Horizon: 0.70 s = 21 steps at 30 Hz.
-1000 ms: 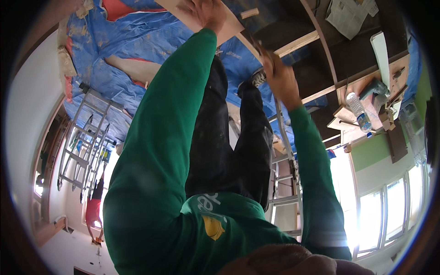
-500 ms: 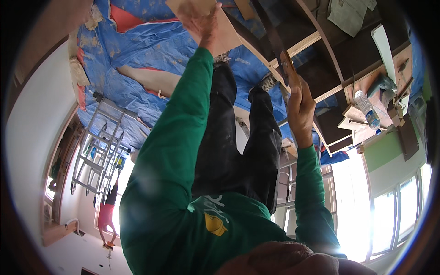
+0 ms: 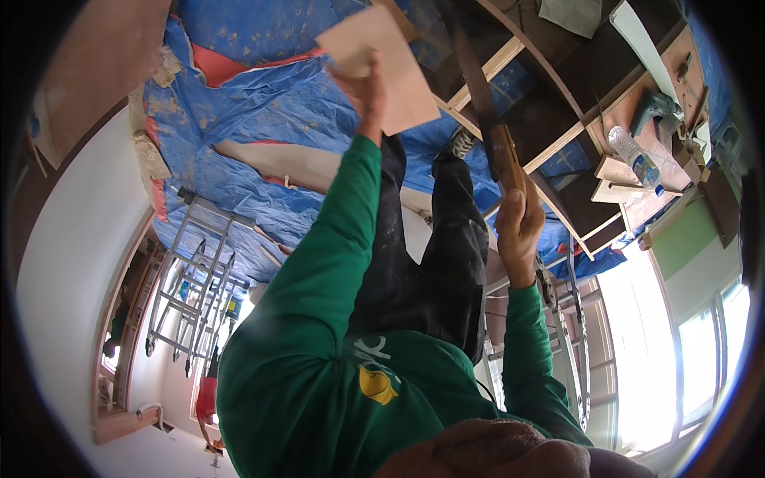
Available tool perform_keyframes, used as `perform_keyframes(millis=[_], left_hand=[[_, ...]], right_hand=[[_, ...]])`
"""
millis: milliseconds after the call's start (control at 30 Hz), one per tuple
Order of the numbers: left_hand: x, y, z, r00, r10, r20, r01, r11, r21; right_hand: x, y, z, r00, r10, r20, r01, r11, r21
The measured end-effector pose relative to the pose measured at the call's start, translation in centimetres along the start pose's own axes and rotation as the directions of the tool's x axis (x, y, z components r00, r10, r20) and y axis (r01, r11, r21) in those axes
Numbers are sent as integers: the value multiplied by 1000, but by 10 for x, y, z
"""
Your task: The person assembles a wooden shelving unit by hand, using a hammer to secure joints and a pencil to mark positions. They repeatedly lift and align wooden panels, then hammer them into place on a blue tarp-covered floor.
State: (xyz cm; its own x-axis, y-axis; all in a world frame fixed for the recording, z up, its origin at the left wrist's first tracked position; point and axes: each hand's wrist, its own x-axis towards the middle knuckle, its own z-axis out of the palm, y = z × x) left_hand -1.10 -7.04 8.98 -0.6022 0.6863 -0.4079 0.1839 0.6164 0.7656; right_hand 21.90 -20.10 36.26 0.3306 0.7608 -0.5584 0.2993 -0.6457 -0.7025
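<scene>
A board [image 3: 398, 84] sits in the left hand [image 3: 367, 95], left of the saw [image 3: 472, 68] in the right hand [image 3: 519, 229], with sheeting [image 3: 263, 99] on the floor beneath. A ladder [image 3: 209, 275] stands far left. Right of the saw lies a slatted frame [image 3: 554, 150]; beyond it, a bottle [image 3: 632, 155] and drill [image 3: 653, 109] lie near each other on a panel [image 3: 670, 153].

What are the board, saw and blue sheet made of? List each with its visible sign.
Board: probably plywood or similar, smooth and matte; its face is flat and light tan.
Saw blade: likely metal, dull; it is thin, flat and dark.
Handle: looks like wood, from its warm brown colour, though plastic is possible.
Blue sheet: apparently plastic, slightly shiny; its creases catch light.
</scene>
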Motion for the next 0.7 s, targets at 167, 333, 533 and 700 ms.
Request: perform_keyframes(millis=[167, 333, 533, 700], left_hand=[[-77, -51, 44, 997, 2, 81, -9, 996, 86], [-120, -71, 60, 981, -102, 163, 97, 995, 35], [-110, -94, 48, 991, 30, 129, -62, 966, 252], [-70, -36, 16, 773, 551, 313, -633, 651, 418]], right_hand=[[-13, 13, -25, 1000, -7, 5, 7, 1000, -25], [-22, 21, -41, 998, 48, 34, -45, 997, -58], [-31, 26, -35, 994, -27, 105, 51, 970, -239], [-38, 9, -39, 986, 63, 153, -15, 954, -300]])
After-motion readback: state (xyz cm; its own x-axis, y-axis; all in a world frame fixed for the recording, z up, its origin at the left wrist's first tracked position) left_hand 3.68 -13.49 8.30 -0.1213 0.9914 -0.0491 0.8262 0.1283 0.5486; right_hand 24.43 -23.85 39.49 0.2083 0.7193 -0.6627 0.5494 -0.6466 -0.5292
